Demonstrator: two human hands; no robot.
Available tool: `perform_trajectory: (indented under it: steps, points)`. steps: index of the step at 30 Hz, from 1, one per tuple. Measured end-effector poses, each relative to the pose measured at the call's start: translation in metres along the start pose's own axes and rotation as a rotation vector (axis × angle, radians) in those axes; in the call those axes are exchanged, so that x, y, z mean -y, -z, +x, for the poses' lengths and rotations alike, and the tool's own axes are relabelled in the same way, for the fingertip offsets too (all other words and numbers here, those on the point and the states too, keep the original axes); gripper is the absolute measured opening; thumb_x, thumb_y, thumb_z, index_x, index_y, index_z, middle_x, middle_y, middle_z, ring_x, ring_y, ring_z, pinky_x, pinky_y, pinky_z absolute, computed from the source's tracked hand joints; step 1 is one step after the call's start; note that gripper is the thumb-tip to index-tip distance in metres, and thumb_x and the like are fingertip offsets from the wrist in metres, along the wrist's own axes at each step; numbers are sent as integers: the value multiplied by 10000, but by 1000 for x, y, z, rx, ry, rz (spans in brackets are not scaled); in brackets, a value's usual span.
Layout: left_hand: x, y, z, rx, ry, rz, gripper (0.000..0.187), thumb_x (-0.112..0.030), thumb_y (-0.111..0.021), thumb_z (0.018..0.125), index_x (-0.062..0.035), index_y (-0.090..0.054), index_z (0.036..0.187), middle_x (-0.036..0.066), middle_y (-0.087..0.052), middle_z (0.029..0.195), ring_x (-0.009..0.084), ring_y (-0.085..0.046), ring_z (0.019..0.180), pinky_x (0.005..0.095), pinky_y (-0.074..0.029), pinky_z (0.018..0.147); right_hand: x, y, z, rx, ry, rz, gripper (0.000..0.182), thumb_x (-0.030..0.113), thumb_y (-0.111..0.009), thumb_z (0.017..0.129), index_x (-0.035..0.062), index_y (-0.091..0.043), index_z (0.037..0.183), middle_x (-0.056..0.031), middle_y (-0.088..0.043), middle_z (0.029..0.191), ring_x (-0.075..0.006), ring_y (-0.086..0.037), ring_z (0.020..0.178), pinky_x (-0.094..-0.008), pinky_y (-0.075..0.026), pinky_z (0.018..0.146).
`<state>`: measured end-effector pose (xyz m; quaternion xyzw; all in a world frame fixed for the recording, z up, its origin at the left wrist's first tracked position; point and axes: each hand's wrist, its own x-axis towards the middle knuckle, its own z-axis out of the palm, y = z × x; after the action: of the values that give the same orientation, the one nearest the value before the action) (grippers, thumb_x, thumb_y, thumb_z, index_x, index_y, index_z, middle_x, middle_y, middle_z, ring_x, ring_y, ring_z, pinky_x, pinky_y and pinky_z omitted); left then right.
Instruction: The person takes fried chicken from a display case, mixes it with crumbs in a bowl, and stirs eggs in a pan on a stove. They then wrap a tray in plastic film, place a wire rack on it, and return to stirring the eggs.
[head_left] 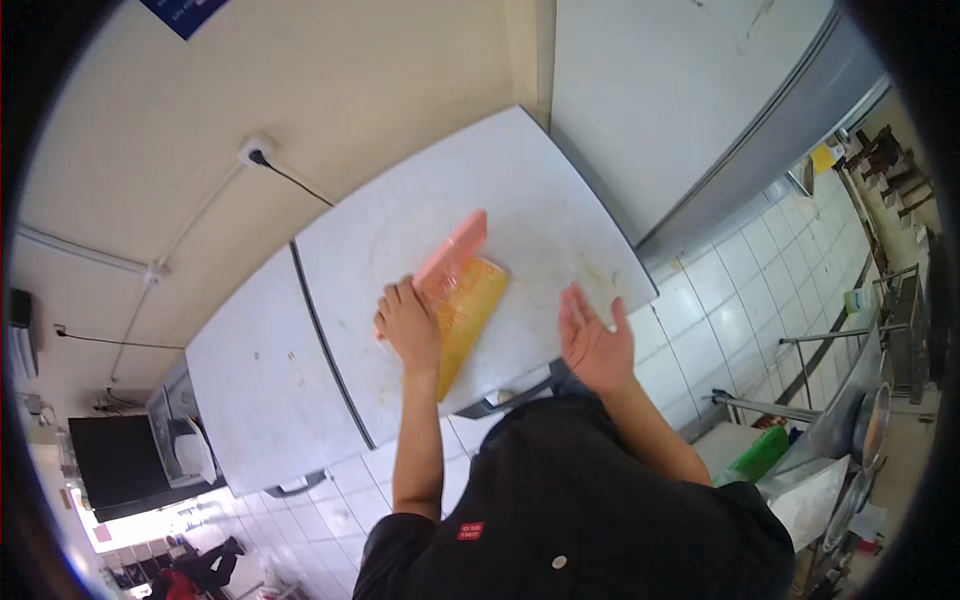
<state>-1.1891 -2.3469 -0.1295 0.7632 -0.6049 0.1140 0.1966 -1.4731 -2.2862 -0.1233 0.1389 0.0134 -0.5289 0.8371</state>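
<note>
My left hand [408, 322] is closed round the near end of a long, flat pink piece [455, 250]. This piece is tilted up over a yellow slab with an orange, glossy upper part [468, 325]; I cannot make out exactly what either one is. Both are on the white top [540, 190] of a chest-like unit. My right hand [598, 345] is raised near the unit's right front edge, palm showing and fingers stretched, holding nothing. Part of the pink piece is hidden behind my left fingers.
A dark seam [325, 345] divides the white top. Behind it a black plug with a cable sits in a wall socket [257, 150]. A tall white cabinet [660, 90] stands at the right. Metal racks and a green item [757, 455] are at the lower right.
</note>
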Motion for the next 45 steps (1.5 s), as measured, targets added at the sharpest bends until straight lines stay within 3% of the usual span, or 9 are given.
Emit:
perform_trajectory:
  steps: [4, 6, 7, 10, 14, 16, 21, 35, 45]
  points:
    - [-1, 4, 7, 73, -13, -32, 216, -184, -487, 939, -99, -599, 1103, 91, -599, 1015, 296, -573, 977, 457, -413, 865, 33, 37, -76, -289, -14, -575, 585, 545, -446, 947, 122, -486, 1348, -68, -508, 1379, -289, -504, 1226, -479, -386, 1024]
    - [0, 3, 15, 85, -36, -50, 214, -188, -481, 946, -96, -598, 1099, 92, -603, 1017, 297, -575, 976, 454, -414, 862, 79, 41, -115, 90, -214, -2250, 473, 427, -565, 925, 110, -572, 1275, -73, -481, 1416, -341, -419, 1314, -517, -308, 1091]
    - [2, 2, 18, 77, -30, -26, 214, -189, -477, 948, -95, -599, 1096, 92, -609, 1015, 294, -581, 972, 454, -414, 862, 96, 36, -127, 64, -206, -2242, 473, 427, -565, 925, 110, -572, 1275, -73, -481, 1416, -341, -419, 1314, -517, -308, 1091]
    - [13, -9, 32, 87, -53, 2, 211, -189, -468, 952, -89, -600, 1083, 96, -625, 1008, 292, -598, 951, 452, -428, 838, 123, -4, -145, -567, -426, -2719, 453, 424, -590, 908, 131, -598, 1254, -108, -426, 1462, -370, -341, 1369, -564, -206, 1127]
    - [31, -12, 46, 165, -50, 191, 209, -192, -457, 962, -67, -597, 1054, 110, -652, 966, 300, -627, 890, 443, -472, 750, 69, -40, -118, 188, -182, -1512, 522, 422, -468, 975, 91, -482, 1379, -124, -366, 1502, -316, -289, 1410, -546, -172, 1139]
    - [37, -2, 51, 105, -31, 180, 202, -184, -459, 961, -61, -595, 1046, 117, -654, 958, 306, -628, 879, 441, -479, 730, 44, -36, -107, 461, -500, -1669, 542, 449, -407, 994, 97, -453, 1404, -104, -363, 1505, -309, -261, 1422, -536, -160, 1149]
    - [50, 27, 63, -29, 7, 13, 170, -89, -473, 918, -14, -587, 1019, 171, -638, 933, 367, -608, 882, 459, -482, 735, 79, 2, -68, 179, -607, -2629, 422, 381, -465, 977, 118, -575, 1288, -169, -449, 1408, -355, -364, 1351, -525, -222, 1134]
    - [21, 190, 139, -152, -320, 63, 124, -127, -513, 931, -53, -600, 979, 154, -647, 823, 358, -621, 726, 441, -482, 630, 7, -66, 138, 308, 867, -2079, 605, 243, -560, 958, 24, -287, 1452, -207, -447, 1353, -332, -445, 1255, -395, -334, 1073]
    - [39, 208, 184, 292, -162, -207, 281, -223, -450, 991, -5, -614, 921, 194, -604, 751, 330, -567, 686, 396, -464, 683, 11, -98, 161, 558, 235, -1481, 676, 338, -555, 960, 92, -225, 1497, -174, -377, 1426, -301, -436, 1269, -417, -326, 1074]
